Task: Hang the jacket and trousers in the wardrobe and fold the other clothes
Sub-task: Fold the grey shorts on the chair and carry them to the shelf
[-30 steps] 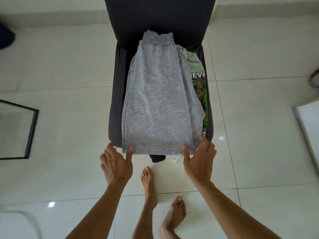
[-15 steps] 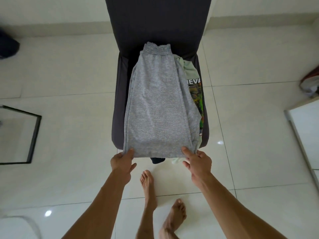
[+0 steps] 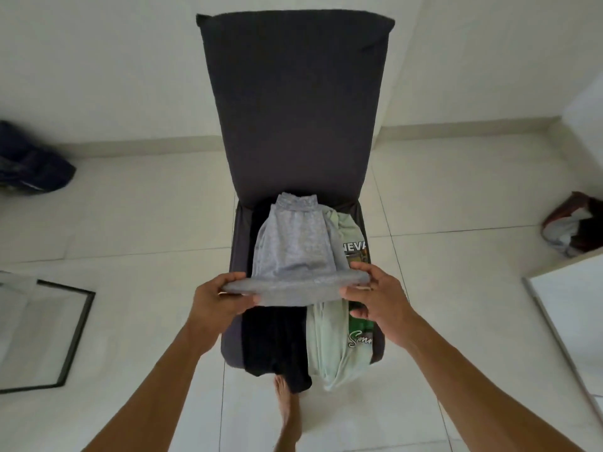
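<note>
Grey trousers [image 3: 295, 247] lie lengthwise on the seat of a dark chair [image 3: 293, 102], waistband toward the backrest. My left hand [image 3: 218, 298] grips the left corner of their near end and my right hand [image 3: 375, 296] grips the right corner, holding that end lifted above the seat and partway back over the rest. Beneath them lie a black garment [image 3: 277, 340] on the left and a pale green printed T-shirt [image 3: 339, 340] on the right, both hanging over the seat's front edge.
A dark blue bundle [image 3: 29, 164] lies on the tiled floor at far left. A black-framed glass panel [image 3: 49, 334] lies at the left. A red and grey cloth pile [image 3: 574, 226] sits at right beside a white furniture edge [image 3: 561, 321]. My bare foot [image 3: 288, 415] stands before the chair.
Both hands closed on the trousers' near end and lifted it up and toward the backrest, uncovering the black garment and green T-shirt. The camera view tilted upward.
</note>
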